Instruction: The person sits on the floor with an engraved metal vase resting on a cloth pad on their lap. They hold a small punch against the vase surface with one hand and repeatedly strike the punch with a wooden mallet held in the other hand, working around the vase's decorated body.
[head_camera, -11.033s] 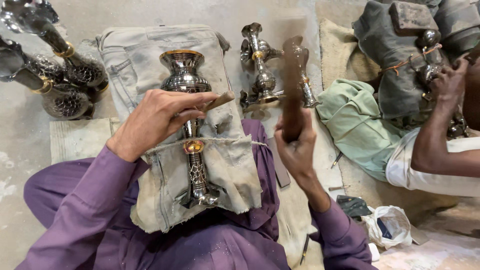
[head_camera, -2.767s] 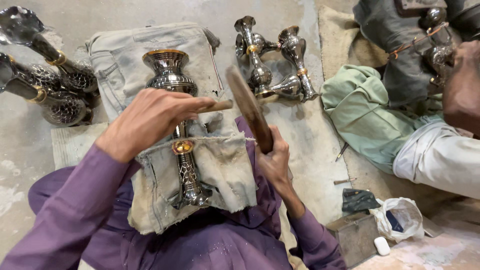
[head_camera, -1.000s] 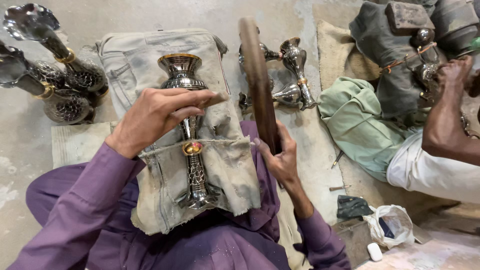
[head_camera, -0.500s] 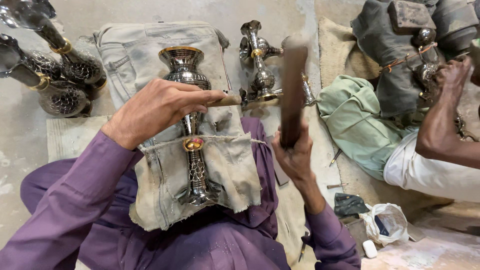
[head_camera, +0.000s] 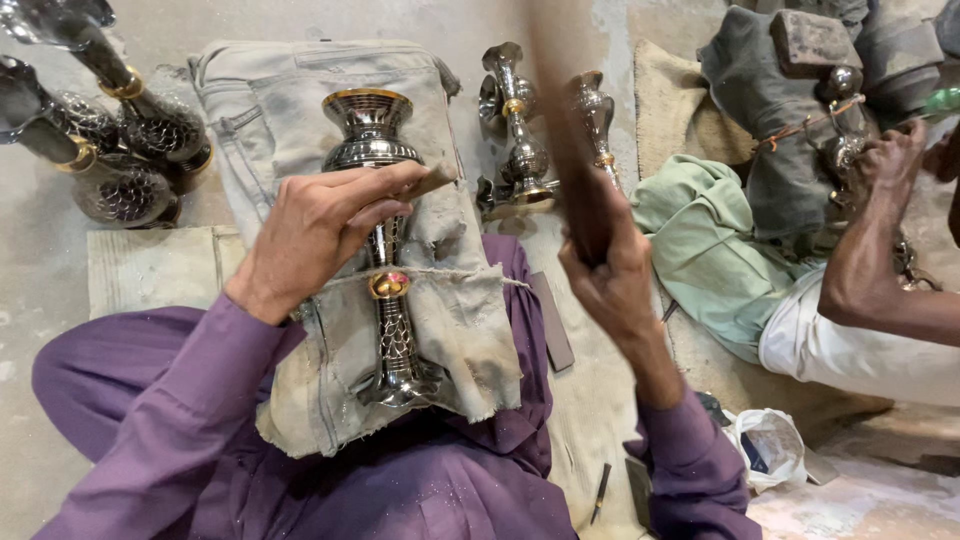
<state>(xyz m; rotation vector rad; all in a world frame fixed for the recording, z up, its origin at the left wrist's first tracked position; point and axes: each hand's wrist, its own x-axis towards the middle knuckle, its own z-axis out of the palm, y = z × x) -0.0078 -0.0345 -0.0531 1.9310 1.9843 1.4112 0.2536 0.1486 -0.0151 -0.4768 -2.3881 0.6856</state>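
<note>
A tall engraved silver vase (head_camera: 385, 240) with gold bands lies on a grey cloth (head_camera: 440, 330) across my lap, tied down by a thin string. My left hand (head_camera: 320, 225) rests over its neck and pinches a small chisel-like tool (head_camera: 430, 183) against the metal. My right hand (head_camera: 605, 275) is raised to the right of the vase and grips a dark wooden mallet (head_camera: 565, 110), which is blurred and points upward.
Several finished vases lie at the far left (head_camera: 110, 150), and two more stand behind (head_camera: 520, 130). A flat dark bar (head_camera: 552, 322) lies beside my leg. Another person's arm (head_camera: 880, 270) works metal pieces at the right, next to a green cloth (head_camera: 710, 250).
My right hand has swung the mallet up and down repeatedly beside the vase; it is now raised again. My left hand has stayed on the vase neck with the tool.
</note>
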